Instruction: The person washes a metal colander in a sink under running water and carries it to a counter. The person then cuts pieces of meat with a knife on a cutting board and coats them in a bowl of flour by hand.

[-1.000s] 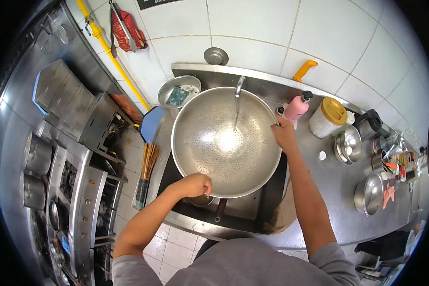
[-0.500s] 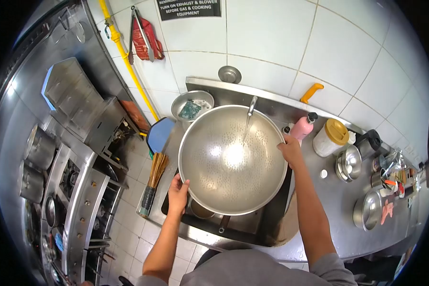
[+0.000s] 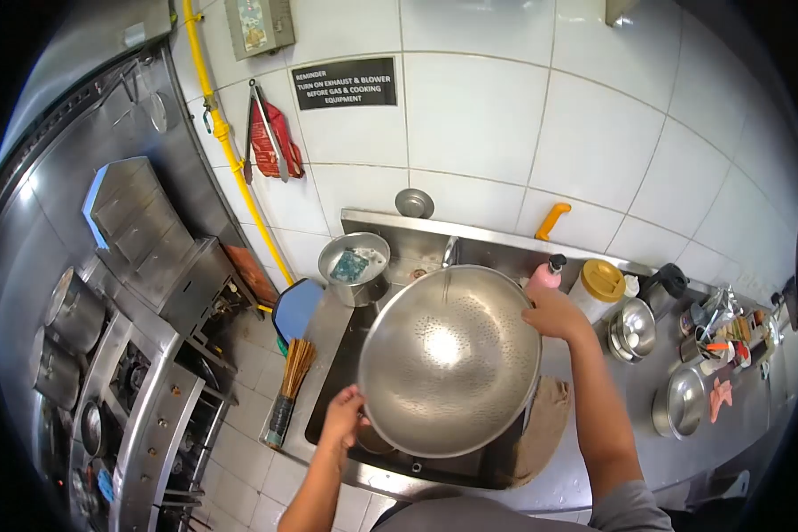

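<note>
Grasping opposite sides of a metal colander (image 3: 452,363), the left hand (image 3: 343,417) and right hand (image 3: 556,312) hold it over the sink (image 3: 333,377). Left of the sink is a bamboo brush (image 3: 294,372); at the sink's far left corner stands a metal pot (image 3: 361,291) containing a green sponge (image 3: 349,265).

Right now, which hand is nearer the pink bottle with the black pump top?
Right. The right hand is on the upper-right rim of the large round metal colander, just below the pink bottle in view; the left hand is farther off, at the colander's lower-left rim.
</note>
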Demonstrator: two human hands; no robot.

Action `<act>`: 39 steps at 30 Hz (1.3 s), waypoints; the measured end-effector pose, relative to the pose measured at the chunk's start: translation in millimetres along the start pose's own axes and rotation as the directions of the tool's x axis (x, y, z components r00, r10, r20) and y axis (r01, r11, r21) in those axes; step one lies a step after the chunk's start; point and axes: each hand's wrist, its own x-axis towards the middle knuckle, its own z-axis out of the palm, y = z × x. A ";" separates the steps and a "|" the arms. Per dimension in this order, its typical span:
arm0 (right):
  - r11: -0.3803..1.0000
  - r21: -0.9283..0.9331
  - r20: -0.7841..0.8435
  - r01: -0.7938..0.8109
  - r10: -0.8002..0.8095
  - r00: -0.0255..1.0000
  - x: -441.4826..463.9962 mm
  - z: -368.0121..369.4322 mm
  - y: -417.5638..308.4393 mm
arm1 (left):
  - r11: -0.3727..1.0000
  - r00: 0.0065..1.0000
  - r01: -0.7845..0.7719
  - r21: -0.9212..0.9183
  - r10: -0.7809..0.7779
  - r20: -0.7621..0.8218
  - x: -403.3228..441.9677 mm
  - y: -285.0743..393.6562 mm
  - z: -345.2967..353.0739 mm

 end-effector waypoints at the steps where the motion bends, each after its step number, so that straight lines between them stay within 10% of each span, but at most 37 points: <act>1: 0.994 -0.106 -0.034 0.013 -0.017 0.999 -10.2 -7.5 -8.9 | 0.993 0.996 0.040 -0.110 -0.030 0.089 5.1 -20.5 3.1; 9: 0.951 -0.239 -0.192 0.196 -0.244 0.951 -83.4 -18.4 -90.3 | 0.692 0.923 0.380 -0.614 -0.327 0.203 -5.1 -141.6 68.7; 11: 0.842 -0.309 -0.305 0.443 -0.529 0.792 -91.7 -12.2 -92.0 | 0.662 0.920 0.389 -0.640 -0.318 0.230 8.9 -155.7 72.9; 18: 0.780 0.092 -0.664 0.619 -0.415 0.622 -88.5 42.8 -58.9 | 0.355 0.972 0.196 -0.914 0.052 0.228 37.2 -86.8 98.8; 24: 0.780 0.284 -0.656 0.558 -0.266 0.707 -65.2 101.9 -12.9 | 0.367 0.996 0.036 -0.930 0.061 0.062 87.7 -106.1 41.5; 27: 0.737 0.422 -0.672 0.527 -0.135 0.728 -50.8 121.3 2.2 | 0.600 0.989 -0.136 -0.789 0.034 -0.144 82.8 -92.9 19.5; 31: 0.764 0.513 -0.685 0.391 0.090 0.723 -16.8 116.5 20.6 | 0.715 0.991 -0.126 -0.687 0.117 -0.060 64.3 -60.4 27.1; 39: 0.844 0.415 -0.671 0.341 0.031 0.740 1.1 53.9 22.3 | 0.799 0.997 0.074 -0.597 -0.072 0.028 -0.5 -64.0 63.5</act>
